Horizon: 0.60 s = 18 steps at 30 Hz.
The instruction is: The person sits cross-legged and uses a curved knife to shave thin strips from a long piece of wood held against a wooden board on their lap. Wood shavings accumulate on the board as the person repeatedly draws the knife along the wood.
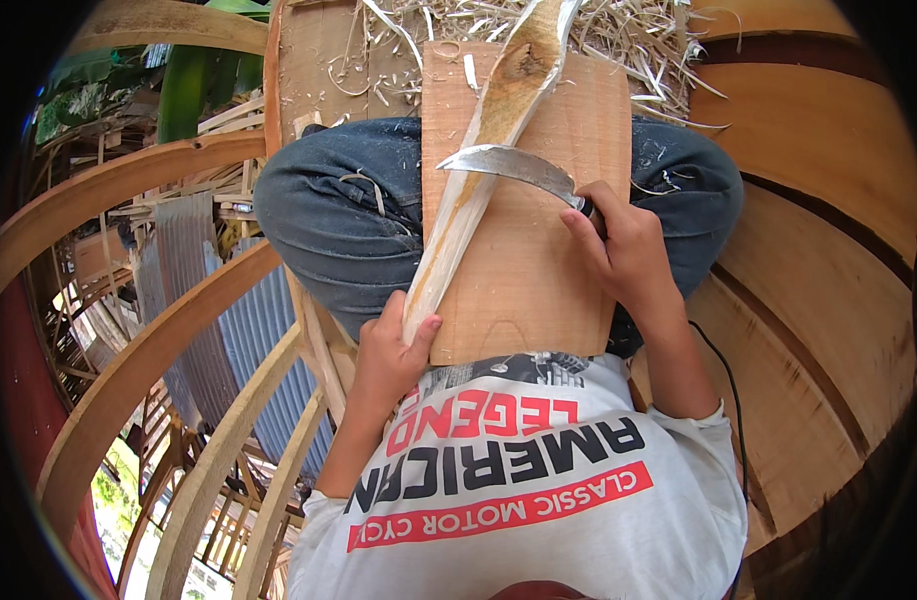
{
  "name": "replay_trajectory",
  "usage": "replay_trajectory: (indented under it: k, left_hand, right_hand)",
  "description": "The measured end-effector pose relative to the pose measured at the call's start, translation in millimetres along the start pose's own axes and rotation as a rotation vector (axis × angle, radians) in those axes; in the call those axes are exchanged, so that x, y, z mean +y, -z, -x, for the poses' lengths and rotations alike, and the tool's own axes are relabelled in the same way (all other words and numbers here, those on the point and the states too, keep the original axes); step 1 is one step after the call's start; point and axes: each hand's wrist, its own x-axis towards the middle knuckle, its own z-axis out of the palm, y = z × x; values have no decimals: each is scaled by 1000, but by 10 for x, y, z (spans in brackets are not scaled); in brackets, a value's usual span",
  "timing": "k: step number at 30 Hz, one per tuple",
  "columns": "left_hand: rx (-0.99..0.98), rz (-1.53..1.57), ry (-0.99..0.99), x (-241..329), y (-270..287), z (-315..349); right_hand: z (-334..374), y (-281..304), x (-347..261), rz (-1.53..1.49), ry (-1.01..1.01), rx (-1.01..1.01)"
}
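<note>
A long, partly carved piece of wood [444, 248] slants across a flat wooden board [554, 270] that rests over my lap. Its narrow lower end is gripped in my left hand [392, 345], fingers wrapped round it. The wider upper part has a dark knot and pale shaved edges. My right hand [624, 240] is closed on the dark handle of a curved knife [514, 163]. The blade reaches leftward across the wood, just below its wide part. Whether its edge bites into the wood I cannot tell.
Pale wood shavings [649, 50] lie heaped beyond the board. Wooden slats [219, 445] form an open railing on the left, with corrugated metal sheets [259, 330] below. Wide planks [799, 270] spread to the right, where a black cable [731, 385] runs beside me.
</note>
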Motion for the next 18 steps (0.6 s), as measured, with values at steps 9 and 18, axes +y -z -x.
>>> replay_trajectory:
  k: [9,18]
  left_hand:
    - [13,-30,-15,-82,-45,-4]
    - [-16,-30,-19,-154,-38,-15]
  right_hand:
    - [-294,-15,162,430,107,132]
    - [-590,45,394,583,173,314]
